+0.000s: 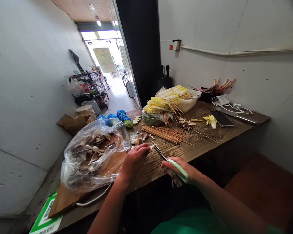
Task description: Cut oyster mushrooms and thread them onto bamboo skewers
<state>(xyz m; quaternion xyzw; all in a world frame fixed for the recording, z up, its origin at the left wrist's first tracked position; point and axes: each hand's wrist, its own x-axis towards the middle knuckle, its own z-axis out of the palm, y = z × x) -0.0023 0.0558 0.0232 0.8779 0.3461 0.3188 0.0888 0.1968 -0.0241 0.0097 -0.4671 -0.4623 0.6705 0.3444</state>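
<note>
Left hand: pinched a pale mushroom piece above the worktop; fingertips partly hidden.
Right hand: gripped green-handled scissors, blades at that piece.
Cutting: likely needed steady blades, fingertips clear.
Left bag: clear, crinkled plastic held curled mushrooms.
Far sticks: lay thin, straight, wooden.

Scissors in the right hand

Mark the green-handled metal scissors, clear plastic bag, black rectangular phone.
Green-handled metal scissors (179, 167), head view: handle.
Clear plastic bag (73, 170), head view: left wall.
Black rectangular phone (222, 119), head view: upper face.
</note>
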